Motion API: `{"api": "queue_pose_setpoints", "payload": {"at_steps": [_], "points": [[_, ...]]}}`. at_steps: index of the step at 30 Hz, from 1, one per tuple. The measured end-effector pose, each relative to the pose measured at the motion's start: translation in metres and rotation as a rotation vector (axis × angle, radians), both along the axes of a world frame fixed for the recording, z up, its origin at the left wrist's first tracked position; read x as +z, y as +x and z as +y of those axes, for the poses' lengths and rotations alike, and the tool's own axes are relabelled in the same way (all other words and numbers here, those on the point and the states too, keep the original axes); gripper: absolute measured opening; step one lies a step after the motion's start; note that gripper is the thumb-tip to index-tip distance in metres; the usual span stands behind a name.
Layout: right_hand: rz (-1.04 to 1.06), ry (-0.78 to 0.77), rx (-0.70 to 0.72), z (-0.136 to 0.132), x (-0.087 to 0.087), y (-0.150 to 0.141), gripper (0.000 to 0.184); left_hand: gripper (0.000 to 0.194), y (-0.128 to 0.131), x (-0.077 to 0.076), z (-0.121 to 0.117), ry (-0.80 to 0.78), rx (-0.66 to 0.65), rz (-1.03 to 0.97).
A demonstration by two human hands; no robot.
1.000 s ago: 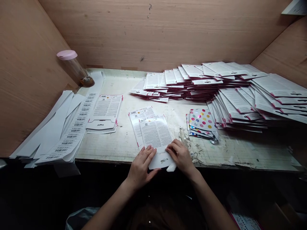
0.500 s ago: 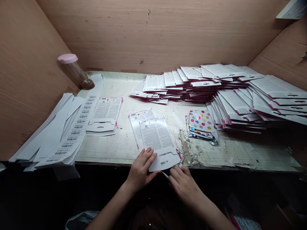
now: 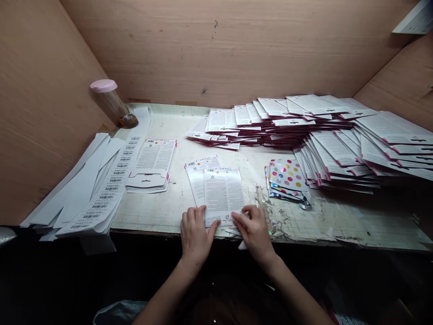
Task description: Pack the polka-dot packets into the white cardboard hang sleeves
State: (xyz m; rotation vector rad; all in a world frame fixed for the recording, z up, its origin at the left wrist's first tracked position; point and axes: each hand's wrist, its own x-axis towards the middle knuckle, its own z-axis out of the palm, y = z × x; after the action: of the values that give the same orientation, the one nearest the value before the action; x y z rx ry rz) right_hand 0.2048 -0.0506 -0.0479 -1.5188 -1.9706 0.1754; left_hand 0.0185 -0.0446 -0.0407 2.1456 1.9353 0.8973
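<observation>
A white printed card packet lies at the front edge of the table between my hands, its lower flap with the hang hole out of sight. My left hand grips its lower left corner, thumb on the bottom edge and fingers along the side. My right hand pinches the lower right corner with thumb and forefinger. Below that hand a small white scrap shows; whether the fingers hold it I cannot tell. Another printed packet lies partly underneath, turned at an angle.
A neat stack of packets lies left, beside barcode label sheets. A pink-lidded bottle leans in the back left corner. Large piles of pink-edged packets fill the right back. Polka-dot packs lie before them, near torn table covering.
The packet has turned straighter and its flap with the hang hole has gone from sight. My right hand has moved up onto its corner; my left hand has shifted to its left edge.
</observation>
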Motion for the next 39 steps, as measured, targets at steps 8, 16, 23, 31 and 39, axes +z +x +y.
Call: {"api": "queue_pose_setpoints", "payload": {"at_steps": [8, 16, 23, 31, 39], "points": [[-0.302, 0.141, 0.035, -0.025, -0.013, -0.015, 0.050, 0.033, 0.003, 0.025, 0.003, -0.316, 0.056, -0.111], [-0.163, 0.406, 0.006, 0.017, 0.033, -0.005, 0.051, 0.056, 0.008, 0.043, 0.024, -0.373, -0.049, -0.573], [-0.504, 0.252, -0.048, 0.193, 0.100, 0.025, 0.044, 0.102, 0.016, 0.017, 0.062, -0.285, 0.402, 0.017], [-0.482, -0.008, -0.279, 0.269, 0.127, 0.041, 0.067, 0.046, -0.019, 0.025, 0.072, -0.331, 0.346, -0.388], [0.173, 0.266, 0.170, 0.056, 0.069, -0.007, 0.023, 0.053, -0.005, 0.032, 0.046, -0.198, 0.041, -1.341]]}}
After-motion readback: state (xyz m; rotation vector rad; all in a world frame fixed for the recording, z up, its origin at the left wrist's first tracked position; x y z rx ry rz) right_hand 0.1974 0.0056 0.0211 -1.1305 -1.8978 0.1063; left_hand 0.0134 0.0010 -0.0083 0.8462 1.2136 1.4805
